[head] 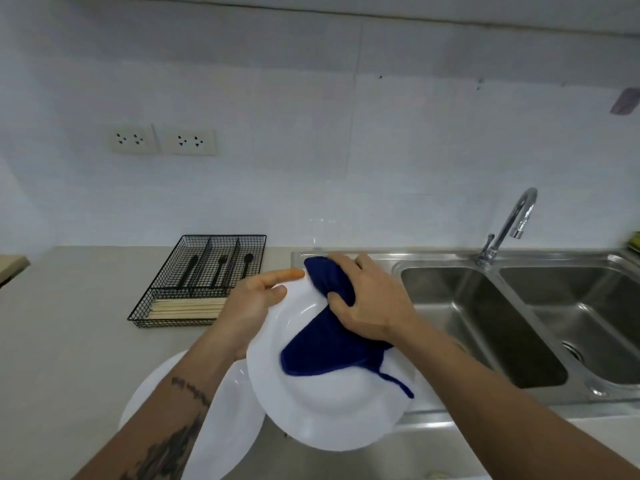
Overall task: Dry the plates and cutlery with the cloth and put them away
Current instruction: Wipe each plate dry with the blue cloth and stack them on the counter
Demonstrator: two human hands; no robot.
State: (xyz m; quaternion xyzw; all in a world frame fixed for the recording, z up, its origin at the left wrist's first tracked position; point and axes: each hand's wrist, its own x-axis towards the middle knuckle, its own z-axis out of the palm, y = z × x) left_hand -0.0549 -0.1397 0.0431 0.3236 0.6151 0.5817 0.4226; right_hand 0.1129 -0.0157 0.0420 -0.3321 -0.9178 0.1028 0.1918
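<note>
My left hand (254, 299) holds a white plate (332, 410) by its upper left rim, tilted up above the counter's front. My right hand (367, 299) presses a dark blue cloth (322, 348) against the plate's face; the cloth drapes over the plate's upper right. Below it, a second white plate (228, 431) lies flat on the counter, partly hidden by my left forearm. A black wire cutlery tray (166, 271) at the back holds black cutlery (221, 268) in its upper slots and wooden chopsticks (187, 308) in its front section.
A stainless double sink (485, 320) with a chrome tap (512, 223) takes up the right side. Grey counter (69, 341) spreads to the left. Two wall sockets (162, 140) sit on the white tiled wall. A wooden edge (12, 265) shows at far left.
</note>
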